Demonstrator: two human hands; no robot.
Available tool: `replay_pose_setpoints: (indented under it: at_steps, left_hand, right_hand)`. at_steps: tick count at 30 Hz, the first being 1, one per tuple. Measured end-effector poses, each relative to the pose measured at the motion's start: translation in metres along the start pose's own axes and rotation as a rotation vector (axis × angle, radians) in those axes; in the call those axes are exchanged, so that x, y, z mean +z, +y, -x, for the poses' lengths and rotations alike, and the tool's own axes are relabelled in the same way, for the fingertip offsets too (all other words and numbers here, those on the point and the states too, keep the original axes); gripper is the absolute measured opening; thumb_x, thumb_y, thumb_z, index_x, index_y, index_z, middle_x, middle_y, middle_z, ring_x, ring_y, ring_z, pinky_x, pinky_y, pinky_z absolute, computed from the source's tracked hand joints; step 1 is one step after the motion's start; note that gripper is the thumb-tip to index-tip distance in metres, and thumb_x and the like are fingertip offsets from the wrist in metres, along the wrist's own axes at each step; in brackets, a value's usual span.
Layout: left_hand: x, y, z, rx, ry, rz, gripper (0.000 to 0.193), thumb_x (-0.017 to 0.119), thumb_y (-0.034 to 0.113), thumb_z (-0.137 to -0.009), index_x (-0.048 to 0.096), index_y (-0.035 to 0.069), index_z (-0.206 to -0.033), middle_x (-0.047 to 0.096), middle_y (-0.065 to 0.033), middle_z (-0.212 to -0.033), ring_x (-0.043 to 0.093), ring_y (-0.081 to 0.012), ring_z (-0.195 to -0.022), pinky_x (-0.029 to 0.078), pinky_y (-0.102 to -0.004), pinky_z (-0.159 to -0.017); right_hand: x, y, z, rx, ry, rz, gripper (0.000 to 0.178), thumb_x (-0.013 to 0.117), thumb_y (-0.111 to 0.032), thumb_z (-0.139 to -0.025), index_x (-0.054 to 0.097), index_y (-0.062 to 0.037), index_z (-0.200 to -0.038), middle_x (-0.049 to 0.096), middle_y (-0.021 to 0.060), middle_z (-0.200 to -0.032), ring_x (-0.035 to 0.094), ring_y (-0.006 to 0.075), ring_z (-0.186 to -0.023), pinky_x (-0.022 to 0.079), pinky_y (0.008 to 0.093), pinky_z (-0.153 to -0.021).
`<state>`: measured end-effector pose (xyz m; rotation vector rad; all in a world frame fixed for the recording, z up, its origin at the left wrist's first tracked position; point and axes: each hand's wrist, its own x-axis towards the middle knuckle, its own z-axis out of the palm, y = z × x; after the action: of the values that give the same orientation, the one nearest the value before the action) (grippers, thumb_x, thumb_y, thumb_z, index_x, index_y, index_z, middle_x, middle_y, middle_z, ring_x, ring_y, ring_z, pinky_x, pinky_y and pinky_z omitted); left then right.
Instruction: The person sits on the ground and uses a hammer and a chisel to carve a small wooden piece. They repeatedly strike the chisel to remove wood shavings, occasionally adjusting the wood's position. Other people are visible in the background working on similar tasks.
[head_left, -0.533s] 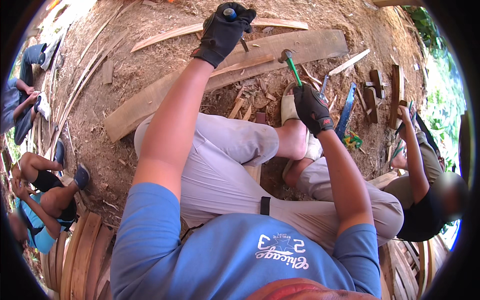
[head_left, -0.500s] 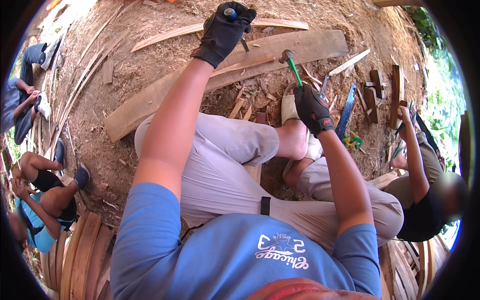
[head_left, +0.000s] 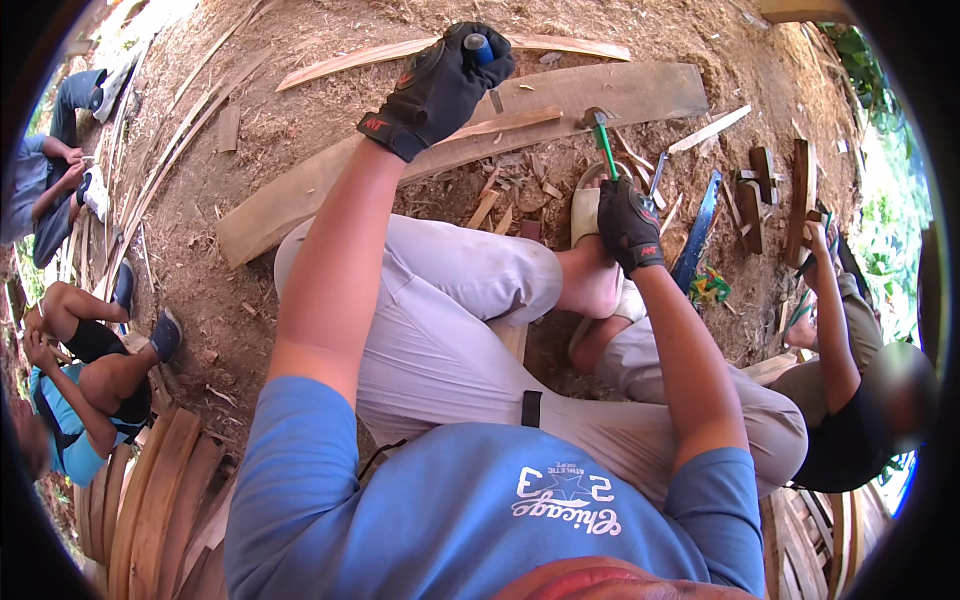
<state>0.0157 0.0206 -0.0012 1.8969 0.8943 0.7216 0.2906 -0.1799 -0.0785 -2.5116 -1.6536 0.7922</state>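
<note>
My left hand (head_left: 437, 90), in a black glove, is closed round a blue-handled chisel (head_left: 480, 47). Its metal blade shows below the fist, over a long wide plank (head_left: 640, 90) lying on the ground. A narrow split strip of wood (head_left: 510, 122) rests on that plank beneath the hand. My right hand (head_left: 628, 222), gloved too, grips a hammer (head_left: 606, 145) by its green handle, with the head up near the plank's edge. Whether the chisel's tip touches the wood is hard to see.
To the right lie a blue saw (head_left: 698, 225), short wood blocks (head_left: 748, 212) and a pale offcut (head_left: 710, 128). A co-worker (head_left: 840, 370) sits at the right; two people (head_left: 100, 380) sit at the left. Curved boards (head_left: 160, 490) are stacked at lower left.
My left hand has come a little nearer with the chisel, and its wrist has turned slightly. The hammer has shifted slightly right. The view itself has moved a little.
</note>
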Motion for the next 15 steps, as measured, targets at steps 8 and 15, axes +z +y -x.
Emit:
replay_pose_setpoints:
  at_steps: [8, 15]
  left_hand:
    - [0.013, 0.008, 0.004, 0.016, 0.025, 0.090, 0.011, 0.051, 0.009, -0.105, 0.060, 0.003, -0.106, 0.070, -0.0084, -0.102, 0.067, -0.0178, -0.099, 0.055, -0.0350, -0.093]
    - [0.019, 0.011, 0.002, -0.045, -0.034, 0.090, 0.015, 0.050, 0.010, -0.106, 0.061, 0.002, -0.101, 0.069, -0.0068, -0.100, 0.066, -0.0156, -0.095, 0.054, -0.0331, -0.090]
  right_hand:
    - [0.001, 0.003, 0.001, -0.043, 0.034, 0.031, 0.038, 0.046, -0.036, -0.106, 0.065, -0.0036, -0.108, 0.071, 0.0265, -0.100, 0.068, 0.0486, -0.095, 0.052, 0.0574, -0.083]
    - [0.004, 0.008, 0.001, -0.060, 0.056, -0.013, 0.035, 0.048, -0.032, -0.104, 0.066, -0.0024, -0.101, 0.069, 0.0254, -0.095, 0.067, 0.0460, -0.091, 0.052, 0.0553, -0.080]
